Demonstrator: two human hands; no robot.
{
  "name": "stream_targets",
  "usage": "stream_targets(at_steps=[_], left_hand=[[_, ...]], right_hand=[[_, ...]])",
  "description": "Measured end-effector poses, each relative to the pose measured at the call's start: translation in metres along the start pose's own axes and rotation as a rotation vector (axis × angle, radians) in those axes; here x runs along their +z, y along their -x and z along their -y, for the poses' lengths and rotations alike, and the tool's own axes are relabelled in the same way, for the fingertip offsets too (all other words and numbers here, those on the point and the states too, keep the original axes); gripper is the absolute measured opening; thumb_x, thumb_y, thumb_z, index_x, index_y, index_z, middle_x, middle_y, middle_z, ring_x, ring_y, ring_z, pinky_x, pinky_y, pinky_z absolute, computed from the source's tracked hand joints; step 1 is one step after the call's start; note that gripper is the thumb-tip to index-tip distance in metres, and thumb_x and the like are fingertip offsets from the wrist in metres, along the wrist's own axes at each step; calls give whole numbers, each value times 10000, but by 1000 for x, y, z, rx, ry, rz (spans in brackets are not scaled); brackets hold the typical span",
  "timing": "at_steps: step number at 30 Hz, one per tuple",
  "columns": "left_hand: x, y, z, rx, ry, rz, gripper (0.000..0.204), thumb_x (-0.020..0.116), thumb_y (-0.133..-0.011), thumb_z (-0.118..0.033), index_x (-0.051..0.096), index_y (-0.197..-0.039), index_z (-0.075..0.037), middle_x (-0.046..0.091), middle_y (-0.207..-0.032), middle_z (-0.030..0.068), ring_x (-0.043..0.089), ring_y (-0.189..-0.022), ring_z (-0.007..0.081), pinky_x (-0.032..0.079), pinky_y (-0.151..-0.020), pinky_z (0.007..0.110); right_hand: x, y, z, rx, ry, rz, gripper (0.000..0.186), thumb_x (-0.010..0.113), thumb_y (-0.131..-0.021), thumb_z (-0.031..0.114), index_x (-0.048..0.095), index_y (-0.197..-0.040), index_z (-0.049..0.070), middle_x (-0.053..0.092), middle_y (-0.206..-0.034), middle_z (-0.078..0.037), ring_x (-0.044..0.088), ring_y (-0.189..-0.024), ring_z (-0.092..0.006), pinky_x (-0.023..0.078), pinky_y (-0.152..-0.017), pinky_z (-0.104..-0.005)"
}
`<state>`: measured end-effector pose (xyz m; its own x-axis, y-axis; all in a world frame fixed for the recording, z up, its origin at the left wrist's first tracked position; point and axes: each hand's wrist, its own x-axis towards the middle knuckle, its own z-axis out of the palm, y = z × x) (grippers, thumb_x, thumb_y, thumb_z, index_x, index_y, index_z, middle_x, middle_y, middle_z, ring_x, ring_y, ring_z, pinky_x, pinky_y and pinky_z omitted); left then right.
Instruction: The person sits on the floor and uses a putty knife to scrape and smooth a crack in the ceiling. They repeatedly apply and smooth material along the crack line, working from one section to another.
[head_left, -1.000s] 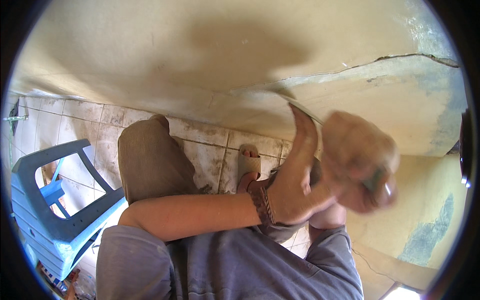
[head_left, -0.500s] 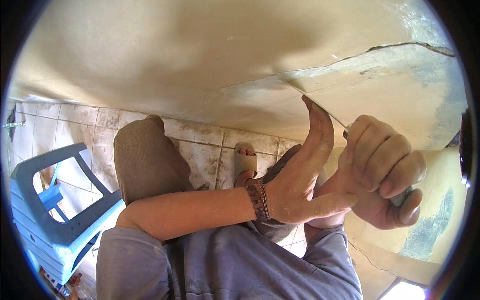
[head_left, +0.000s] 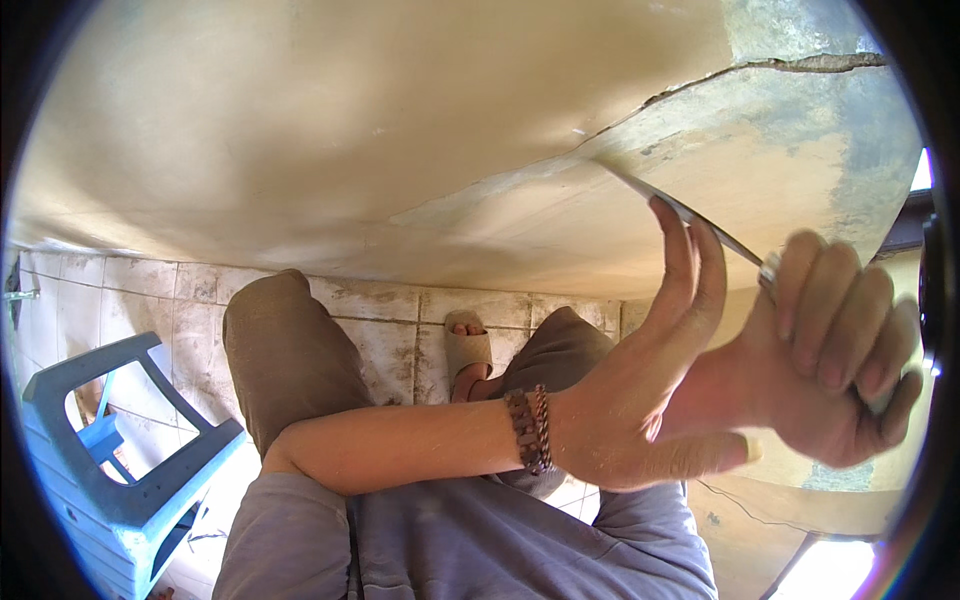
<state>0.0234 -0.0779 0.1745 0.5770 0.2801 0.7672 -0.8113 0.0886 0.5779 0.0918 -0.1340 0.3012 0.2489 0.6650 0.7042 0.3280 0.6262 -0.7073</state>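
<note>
My right hand (head_left: 840, 350) is closed around the handle of a thin-bladed metal tool (head_left: 725, 238). The blade is seen nearly edge-on, so whether it is a knife or a scraper I cannot tell. Its far end reaches the beige plastered wall (head_left: 300, 120), close below a crack (head_left: 700, 85). My left hand (head_left: 640, 400) is open, thumb spread and fingers stretched upward. Its fingertips meet or nearly meet the underside of the blade. The grip on the handle is mostly hidden behind my right fingers.
A blue plastic stool (head_left: 130, 430) stands on the left. Stained white tiles (head_left: 390, 355) cover the floor by the wall, around my knees and sandalled foot (head_left: 468, 350). At lower right a thin wire (head_left: 750, 515) runs along a pale surface near a bright opening (head_left: 825, 570).
Both hands and the tool have moved to the right, the blade's far end following the crack. The view has shifted slightly. My right hand keeps hold of the tool.
</note>
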Motion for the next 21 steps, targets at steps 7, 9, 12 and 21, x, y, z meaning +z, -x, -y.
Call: stream_targets(at_steps=[7, 9, 12, 21], left_hand=[[-9, -1, -6, -38, 6, 29, 1229, 576, -825, -670, -165, -1459, 79, -301, -1418, 420, -229, -1371, 506, 41, -1151, 565], [-11, -2, -7, -14, -46, 71, 1234, 581, -826, -666, -179, -1455, 75, -305, -1416, 420, -232, -1368, 505, 43, -1149, 569], [-12, -2, -4, 22, -77, 73, 1231, 583, -829, -658, -186, -1454, 72, -307, -1414, 420, -234, -1367, 500, 44, -1147, 571], [-3, 1, 3, 18, 34, 8, 1198, 600, -835, -624, -151, -1472, 58, -292, -1423, 420, -257, -1363, 494, 16, -1144, 564]], right_hand=[[-5, -4, 0, 82, 47, 23, 256, 528, -855, 343, 531, -625, 230, 496, -595, 50, 440, -536, -71, 344, -551, -249], [2, -8, -7, 129, 91, 28, 260, 519, -859, 349, 540, -627, 234, 504, -598, 55, 438, -536, -69, 343, -550, -253], [2, -9, -14, 134, 49, 88, 274, 493, -871, 361, 548, -637, 230, 511, -604, 53, 428, -536, -79, 336, -547, -265], [-11, 2, -2, -76, 130, 78, 280, 469, -876, 352, 547, -641, 222, 509, -611, 34, 437, -516, -99, 344, -529, -278]])
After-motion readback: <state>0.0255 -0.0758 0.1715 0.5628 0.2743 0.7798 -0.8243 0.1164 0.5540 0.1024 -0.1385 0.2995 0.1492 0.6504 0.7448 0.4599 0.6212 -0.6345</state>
